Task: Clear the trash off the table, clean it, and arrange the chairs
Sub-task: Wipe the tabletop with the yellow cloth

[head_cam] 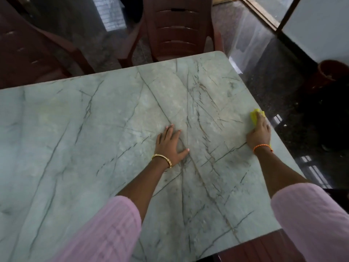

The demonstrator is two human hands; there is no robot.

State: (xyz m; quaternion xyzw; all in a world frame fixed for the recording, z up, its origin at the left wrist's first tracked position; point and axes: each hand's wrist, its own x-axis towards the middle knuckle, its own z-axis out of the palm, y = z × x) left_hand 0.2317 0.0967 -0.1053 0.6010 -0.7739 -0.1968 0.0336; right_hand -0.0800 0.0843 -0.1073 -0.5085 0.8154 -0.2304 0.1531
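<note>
Wiping is the step in hand, by my reading: no trash shows on the table point(94, 129), so clearing looks done and the chairs remain. Your right hand point(259, 132) lies on the yellow cloth point(254, 116), fingers spread over it and pressing it flat at the table's right edge; whether the thumb curls under the cloth cannot be told. Your left hand point(170, 144) rests open, palm down, fingers straight, near the middle of the top, holding nothing and bracing you.

To do this well: keep the cloth flat under the whole palm, not bunched; work in overlapping passes from the far edge toward you; carry each pass fully off the rim so crumbs leave the top. Shift the bracing hand onto a part not yet wiped, or lift it, so it leaves no print.

Materials: the top is smooth, pale grey-green, marble-patterned with dark branching veins, corners rounded, faint sheen. The veins could mask dirt, so judge by touch as well. The cloth looks soft and thin, folded. One dark red moulded chair point(177, 29) with a slatted back stands at the far side; another chair point(24, 52) sits at far left, angled away. Floor is dark polished stone
</note>
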